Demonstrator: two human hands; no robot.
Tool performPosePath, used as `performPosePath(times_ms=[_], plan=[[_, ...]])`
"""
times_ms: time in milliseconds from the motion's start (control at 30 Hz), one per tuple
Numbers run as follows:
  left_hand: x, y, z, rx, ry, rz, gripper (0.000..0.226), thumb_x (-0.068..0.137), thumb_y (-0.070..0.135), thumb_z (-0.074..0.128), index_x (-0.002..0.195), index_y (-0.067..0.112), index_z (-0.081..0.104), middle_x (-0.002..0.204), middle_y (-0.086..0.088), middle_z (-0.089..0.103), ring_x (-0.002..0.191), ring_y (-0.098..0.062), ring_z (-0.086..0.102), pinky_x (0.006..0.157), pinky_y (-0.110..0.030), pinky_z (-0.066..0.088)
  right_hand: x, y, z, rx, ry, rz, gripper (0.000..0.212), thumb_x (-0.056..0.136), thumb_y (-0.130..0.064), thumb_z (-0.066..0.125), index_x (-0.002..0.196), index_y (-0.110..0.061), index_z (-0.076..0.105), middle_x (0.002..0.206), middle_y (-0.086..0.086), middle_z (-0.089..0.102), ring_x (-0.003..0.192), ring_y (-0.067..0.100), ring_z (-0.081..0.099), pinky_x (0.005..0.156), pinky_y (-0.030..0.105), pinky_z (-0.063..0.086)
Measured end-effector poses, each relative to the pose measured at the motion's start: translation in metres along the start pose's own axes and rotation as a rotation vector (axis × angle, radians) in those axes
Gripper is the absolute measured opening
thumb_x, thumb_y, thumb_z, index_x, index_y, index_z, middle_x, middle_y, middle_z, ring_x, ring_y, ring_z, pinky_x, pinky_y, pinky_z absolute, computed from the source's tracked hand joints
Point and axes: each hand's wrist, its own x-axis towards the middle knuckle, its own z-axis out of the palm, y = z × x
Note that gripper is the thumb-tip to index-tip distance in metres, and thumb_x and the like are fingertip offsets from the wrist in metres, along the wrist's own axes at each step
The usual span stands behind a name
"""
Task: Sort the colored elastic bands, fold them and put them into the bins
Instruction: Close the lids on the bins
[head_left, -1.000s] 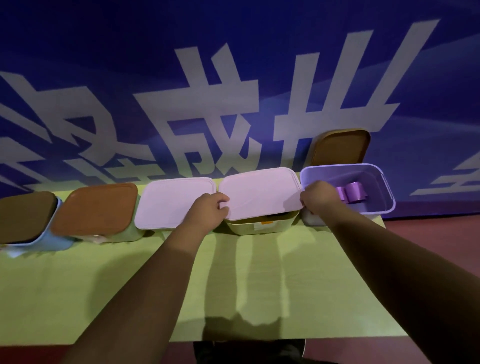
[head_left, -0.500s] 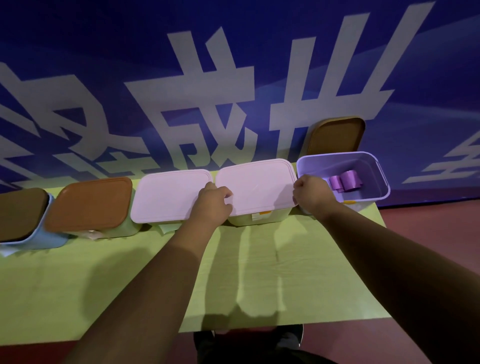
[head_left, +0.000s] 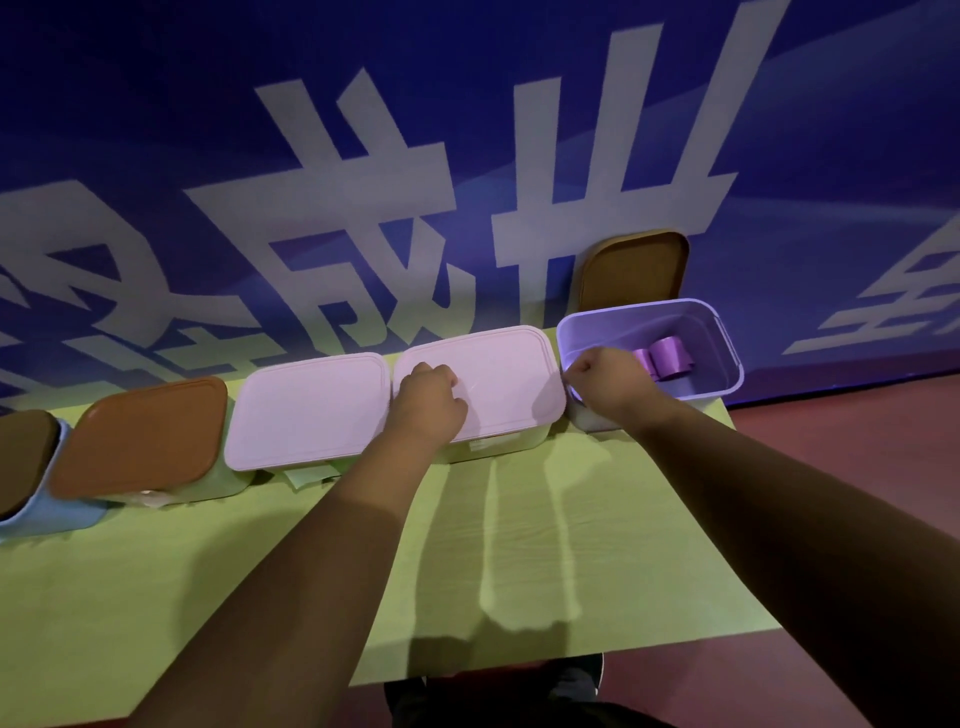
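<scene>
there, green table (head_left: 519, 561) with bins (head_left: 727, 364), blue banner (head_left: 467, 130) behind

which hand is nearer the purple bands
Right. Right hand at the rim of the open bin, beside the purple bands; left hand on the neighbouring pink lid.

Pale pink lid (head_left: 498, 379) between left hand (head_left: 428, 400) and right hand (head_left: 608, 382), on a cream bin (head_left: 498, 448). Just left of the left hand, second pink lid (head_left: 306, 410); further left, orange-brown lid (head_left: 140, 436) on a pale green bin (head_left: 228, 483), then dark brown lid (head_left: 21, 457) on a light blue bin (head_left: 52, 514). Beyond the right hand, lilac bin (head_left: 727, 358) with purple bands (head_left: 670, 353); tan lid (head_left: 634, 270) behind. Under both forearms, yellow-green tablecloth (head_left: 519, 545). Deep blue banner (head_left: 467, 104), greyish-white characters; reddish floor (head_left: 857, 441).
</scene>
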Motion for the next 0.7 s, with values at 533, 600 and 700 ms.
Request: performPosePath(times_ms=[533,600,700], plan=[[0.091,0.253,-0.011,-0.051,0.101,0.447,0.051,0.098,0.001,0.062,0.147,0.012,0.055,0.148,-0.008,0.051,0.131,-0.032,0.054,0.109,-0.041,0.049,0.032,0.094,-0.115,0.359,0.091,0.158,0.024,0.1,-0.019,0.057,0.086,-0.011,0.075,0.084,0.016,0.077,0.07,0.037,0.075,0.069,0.048,0.067],[0.103,0.268,-0.006,-0.029,0.091,0.422,0.054,0.097,0.0,0.061,0.148,0.013,0.053,0.148,-0.009,0.051,0.132,-0.033,0.054,0.107,-0.043,0.051,0.034,0.105,-0.121,0.404,0.099,0.166,0.018,0.1,-0.02,0.062,0.089,-0.016,0.075,0.083,0.008,0.075,0.069,0.029,0.07,0.068,0.041,0.062],[0.115,0.28,0.004,0.029,0.086,0.369,0.048,0.097,0.005,0.063,0.143,0.012,0.054,0.147,-0.011,0.047,0.128,-0.035,0.055,0.105,-0.049,0.054,0.039,0.121,-0.127,0.385,0.078,0.169,0.028,0.099,-0.012,0.059,0.075,-0.018,0.074,0.072,0.011,0.072,0.062,0.033,0.067,0.066,0.046,0.061]])
